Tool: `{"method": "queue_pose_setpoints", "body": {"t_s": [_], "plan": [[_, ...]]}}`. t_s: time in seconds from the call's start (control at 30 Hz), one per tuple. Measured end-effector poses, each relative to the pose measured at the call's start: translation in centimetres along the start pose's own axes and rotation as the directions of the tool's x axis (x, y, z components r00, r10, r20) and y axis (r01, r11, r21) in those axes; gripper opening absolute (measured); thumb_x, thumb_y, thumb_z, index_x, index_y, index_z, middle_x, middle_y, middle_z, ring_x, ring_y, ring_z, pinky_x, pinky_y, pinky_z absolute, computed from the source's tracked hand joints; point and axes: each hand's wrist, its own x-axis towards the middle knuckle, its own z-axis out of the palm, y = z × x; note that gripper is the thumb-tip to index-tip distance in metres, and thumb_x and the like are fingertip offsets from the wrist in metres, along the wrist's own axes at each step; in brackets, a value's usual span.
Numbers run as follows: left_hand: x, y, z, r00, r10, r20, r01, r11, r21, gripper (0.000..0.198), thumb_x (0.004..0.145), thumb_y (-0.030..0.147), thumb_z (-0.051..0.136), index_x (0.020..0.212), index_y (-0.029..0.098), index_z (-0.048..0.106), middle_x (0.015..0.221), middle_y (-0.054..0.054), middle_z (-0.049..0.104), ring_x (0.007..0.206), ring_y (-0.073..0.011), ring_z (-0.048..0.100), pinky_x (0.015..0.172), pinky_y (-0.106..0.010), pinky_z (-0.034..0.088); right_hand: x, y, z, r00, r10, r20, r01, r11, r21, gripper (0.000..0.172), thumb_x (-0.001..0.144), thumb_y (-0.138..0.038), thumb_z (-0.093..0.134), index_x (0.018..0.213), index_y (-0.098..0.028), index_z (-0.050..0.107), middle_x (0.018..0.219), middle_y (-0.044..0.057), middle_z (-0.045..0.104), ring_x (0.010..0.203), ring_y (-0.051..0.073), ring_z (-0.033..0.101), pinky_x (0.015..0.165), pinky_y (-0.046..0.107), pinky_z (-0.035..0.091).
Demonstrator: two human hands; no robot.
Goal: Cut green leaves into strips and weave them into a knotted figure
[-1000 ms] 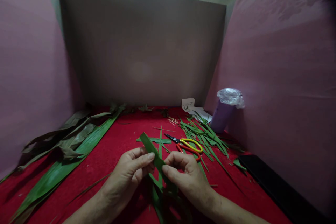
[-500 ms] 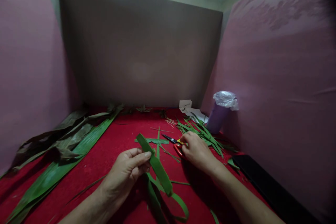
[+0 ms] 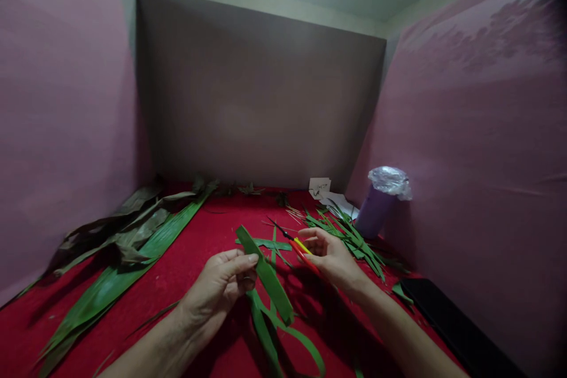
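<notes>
My left hand (image 3: pixel 219 290) pinches a folded green leaf strip (image 3: pixel 266 274) between thumb and fingers, holding it just above the red cloth (image 3: pixel 195 248). The strip's loose ends loop down toward me. My right hand (image 3: pixel 334 258) is closed on the scissors (image 3: pixel 296 244), which have red and yellow handles and dark blades pointing up and to the left. The scissors are lifted off the cloth, a short way right of the leaf strip.
Long green and dried brown leaves (image 3: pixel 119 254) lie along the left. A pile of thin green strips (image 3: pixel 349 236) sits at the right, near a purple cup (image 3: pixel 380 204) covered with plastic. A black flat object (image 3: pixel 452 325) lies at the right edge. White paper (image 3: pixel 319 186) rests at the back.
My right hand let go of the leaf strip, reached right to the scissors on the cloth, and has lifted them. My left hand kept its hold on the strip.
</notes>
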Motion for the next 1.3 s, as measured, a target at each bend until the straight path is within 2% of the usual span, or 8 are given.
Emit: {"method": "queue_pose_setpoints", "body": {"t_s": [0.1, 0.27, 0.4, 0.53, 0.67, 0.77, 1.03, 1.3], "plan": [[-0.1, 0.2, -0.1, 1.0, -0.006, 0.011, 0.007, 0.999, -0.038, 0.009, 0.066, 0.018, 0.067, 0.066, 0.01, 0.063, 0.064, -0.005, 0.063, 0.056, -0.0114, 0.056, 0.057, -0.023, 0.044, -0.6, -0.9, 1.2, 0.991, 0.023, 0.129, -0.05, 0.976, 0.212, 0.05, 0.056, -0.019, 0.069, 0.103, -0.017, 0.054, 0.07, -0.004, 0.054, 0.058, 0.009, 0.05, 0.057, 0.023, 0.039], [-0.3, 0.7, -0.6, 0.997, 0.033, 0.067, -0.024, 0.991, -0.134, 0.006, 0.069, 0.017, 0.065, 0.07, 0.01, 0.064, 0.069, -0.006, 0.064, 0.062, -0.0127, 0.058, 0.064, -0.026, 0.047, -2.1, -1.0, 2.8, 0.976, -0.024, 0.218, -0.034, 0.966, 0.255, 0.054, 0.056, -0.007, 0.065, 0.107, -0.023, 0.054, 0.072, -0.007, 0.049, 0.053, 0.005, 0.041, 0.048, 0.017, 0.033], [-0.1, 1.1, -1.0, 0.993, 0.114, 0.007, -0.112, 0.983, -0.144, 0.008, 0.07, 0.018, 0.065, 0.065, 0.012, 0.062, 0.064, -0.004, 0.063, 0.06, -0.0114, 0.057, 0.061, -0.024, 0.046, -2.7, -0.5, 3.2, 0.959, -0.088, 0.271, 0.013, 0.963, 0.268, 0.044, 0.057, -0.006, 0.067, 0.096, -0.02, 0.054, 0.063, -0.009, 0.046, 0.048, 0.003, 0.039, 0.045, 0.015, 0.031], [-0.2, 1.3, -0.9, 0.982, 0.185, -0.034, -0.187, 0.977, -0.105, 0.011, 0.071, 0.02, 0.063, 0.063, 0.012, 0.06, 0.06, -0.003, 0.061, 0.056, -0.0103, 0.054, 0.057, -0.022, 0.043, -2.8, 0.2, 3.3, 0.938, -0.117, 0.327, 0.03, 0.965, 0.259, 0.027, 0.067, -0.025, 0.067, 0.086, -0.017, 0.051, 0.051, -0.009, 0.046, 0.039, 0.003, 0.035, 0.038, 0.014, 0.027], [-0.3, 1.2, -0.8, 0.978, 0.204, -0.045, -0.208, 0.974, -0.086, 0.011, 0.071, 0.02, 0.064, 0.065, 0.012, 0.061, 0.06, -0.002, 0.059, 0.055, -0.0095, 0.052, 0.055, -0.021, 0.042, -2.8, 0.3, 3.5, 0.914, -0.146, 0.379, 0.034, 0.958, 0.286, 0.049, 0.06, -0.05, 0.07, 0.089, -0.016, 0.049, 0.054, -0.008, 0.047, 0.037, 0.002, 0.032, 0.035, 0.013, 0.025], [-0.1, 1.1, -0.7, 0.975, 0.215, -0.057, -0.219, 0.973, -0.076, 0.011, 0.07, 0.021, 0.064, 0.065, 0.012, 0.061, 0.06, -0.001, 0.058, 0.055, -0.0093, 0.051, 0.056, -0.021, 0.041, -2.9, 0.4, 3.7, 0.909, -0.167, 0.381, 0.044, 0.949, 0.311, 0.055, 0.058, -0.057, 0.067, 0.089, -0.015, 0.049, 0.054, -0.007, 0.047, 0.036, 0.001, 0.03, 0.033, 0.013, 0.023], [-0.1, 0.8, -0.5, 0.96, 0.256, -0.116, -0.26, 0.966, -0.011, 0.011, 0.067, 0.022, 0.066, 0.067, 0.012, 0.061, 0.062, -0.002, 0.06, 0.056, -0.0106, 0.051, 0.058, -0.024, 0.041, -2.9, 1.0, 3.9, 0.901, -0.182, 0.394, 0.033, 0.935, 0.354, 0.049, 0.061, -0.053, 0.069, 0.088, -0.016, 0.05, 0.054, -0.008, 0.046, 0.037, 0.001, 0.031, 0.035, 0.012, 0.023], [0.3, 0.2, -0.4, 0.929, 0.318, -0.187, -0.307, 0.948, 0.087, 0.013, 0.063, 0.024, 0.069, 0.063, 0.013, 0.061, 0.057, 0.001, 0.058, 0.054, -0.0106, 0.051, 0.055, -0.024, 0.04, -2.9, 0.9, 4.1, 0.916, -0.107, 0.386, -0.053, 0.922, 0.383, 0.045, 0.058, -0.039, 0.075, 0.088, -0.016, 0.051, 0.053, -0.007, 0.052, 0.034, 0.001, 0.033, 0.032, 0.011, 0.025]]}}
